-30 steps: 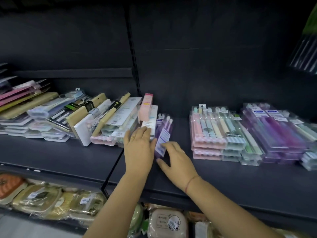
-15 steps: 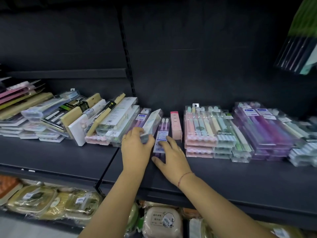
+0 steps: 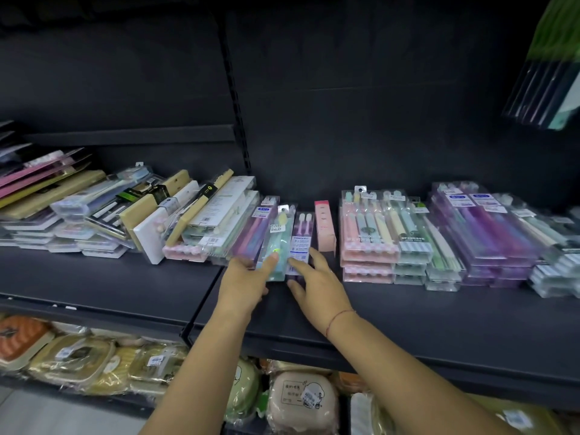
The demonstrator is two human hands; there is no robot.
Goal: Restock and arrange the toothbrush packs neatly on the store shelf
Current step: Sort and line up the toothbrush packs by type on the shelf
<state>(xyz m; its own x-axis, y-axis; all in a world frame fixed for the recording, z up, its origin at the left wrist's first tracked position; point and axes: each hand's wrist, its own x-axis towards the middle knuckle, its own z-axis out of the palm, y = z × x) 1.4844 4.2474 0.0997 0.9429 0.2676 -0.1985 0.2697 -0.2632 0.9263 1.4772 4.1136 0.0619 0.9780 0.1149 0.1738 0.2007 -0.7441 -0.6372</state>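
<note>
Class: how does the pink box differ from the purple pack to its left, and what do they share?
The pink box is opaque; the purple pack is clear, showing two brush heads and a white label. The purple pack reaches nearer the shelf front than the pink box. The right hand rests on the purple pack, not on the pink box. Both run front to back.

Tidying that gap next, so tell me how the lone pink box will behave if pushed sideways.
The pink box looks like a slim card carton, so probably light and fairly stiff. It seems to rest on a narrow side with gaps either side, so a sideways push may tip it.
</note>
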